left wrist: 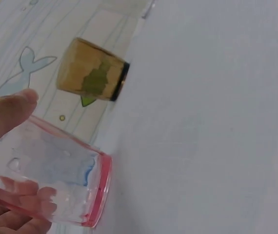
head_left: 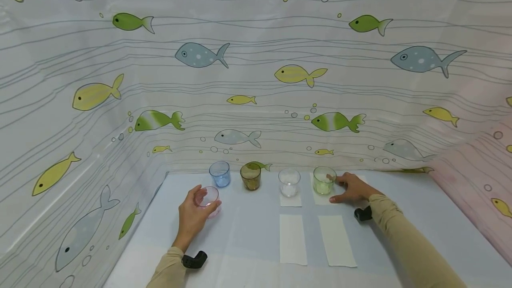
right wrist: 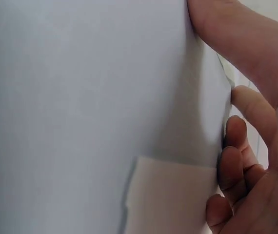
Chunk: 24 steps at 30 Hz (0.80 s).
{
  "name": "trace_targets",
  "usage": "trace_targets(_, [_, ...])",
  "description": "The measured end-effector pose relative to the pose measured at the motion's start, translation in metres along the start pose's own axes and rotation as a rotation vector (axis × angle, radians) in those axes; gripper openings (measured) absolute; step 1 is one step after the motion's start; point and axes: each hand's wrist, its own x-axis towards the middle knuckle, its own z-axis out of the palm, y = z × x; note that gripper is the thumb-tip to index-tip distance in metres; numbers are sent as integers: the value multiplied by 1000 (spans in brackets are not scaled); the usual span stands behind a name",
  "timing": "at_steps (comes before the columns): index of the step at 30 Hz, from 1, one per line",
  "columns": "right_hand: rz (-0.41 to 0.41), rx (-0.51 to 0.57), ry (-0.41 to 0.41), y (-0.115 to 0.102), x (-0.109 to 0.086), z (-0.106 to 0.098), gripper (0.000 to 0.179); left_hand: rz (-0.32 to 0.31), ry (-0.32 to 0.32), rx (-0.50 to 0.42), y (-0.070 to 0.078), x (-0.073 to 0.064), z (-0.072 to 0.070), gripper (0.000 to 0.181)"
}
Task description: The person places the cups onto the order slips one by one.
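My left hand (head_left: 191, 214) holds a clear pink glass (head_left: 208, 197), thumb on one side and fingers on the other. The left wrist view shows the pink glass (left wrist: 56, 170) close up, its base by the white surface and fingertips visible through its wall. Over at the right, my right hand (head_left: 354, 188) is beside a pale green glass (head_left: 324, 183), thumb and fingers spread apart. That green glass stands on a white paper strip and cannot be made out in the right wrist view. A colourless glass (head_left: 289, 183) is left of it, also on a strip.
A blue glass (head_left: 220, 174) and a brown glass (head_left: 251, 178) stand along the back of the white table (head_left: 240, 243). Nearer the front lie two paper strips (head_left: 293, 239). A fish-patterned curtain (head_left: 256, 57) surrounds the back and sides.
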Motion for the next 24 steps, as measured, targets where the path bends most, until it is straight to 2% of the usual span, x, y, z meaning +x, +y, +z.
trace_targets(5, [0, -26, 5, -2, -1, -1, 92, -5, -9, -78, -5, 1, 1, 84])
trace_targets(9, [-18, -46, 0, -5, -4, -1, 90, -31, -21, -92, -8, -1, 0, 82])
trace_targets(15, [-89, -36, 14, -7, -11, -6, 79, -44, -39, -102, -9, -3, -2, 80])
trace_targets(21, [-113, 6, 0, -2, -17, -17, 73, -72, -71, -138, -11, -4, -3, 79])
trace_targets(24, [-137, 13, 23, 2, -24, -24, 72, -78, -85, -165, -13, -5, -2, 78])
